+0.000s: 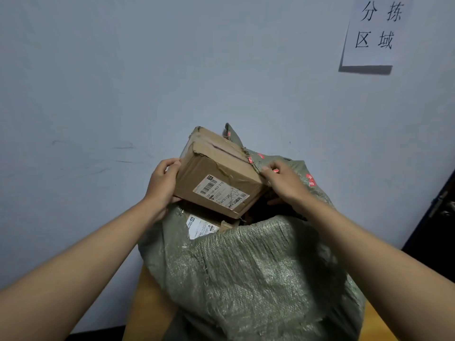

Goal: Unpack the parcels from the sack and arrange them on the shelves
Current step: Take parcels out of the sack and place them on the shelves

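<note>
From the head camera, your left hand (163, 185) grips the left edge of a cardboard box (216, 178), fingers curled over the top edge and thumb under the lower corner. Your right hand (283, 182) sits at the box's right edge, at about 3 o'clock from the label; its fingertips (267, 168) pinch where the box corner meets the sack's rim, and you cannot tell from here whether they hold box, fabric or both.

The box is tilted, its far end raised toward 12 o'clock, and it hovers over the mouth of the green woven sack (246, 267). The shipping label (220, 191) faces you. A second parcel (202, 226) lies just below it inside the sack, at 6 o'clock from the box, with only its white label and a corner showing. The sack stands against the pale wall (123, 82), resting on something orange-brown. A paper sign (378, 30) hangs on the wall at 1 o'clock. No shelves are in view.

Watch these risks. The box's top edge is torn and its tape wrinkled; squeezing there could rip the flap open. If your right fingers have caught fabric, lifting may drag the sack up and tip it. With the box tilted, a loose left grip could let it slide back onto the parcel below.
</note>
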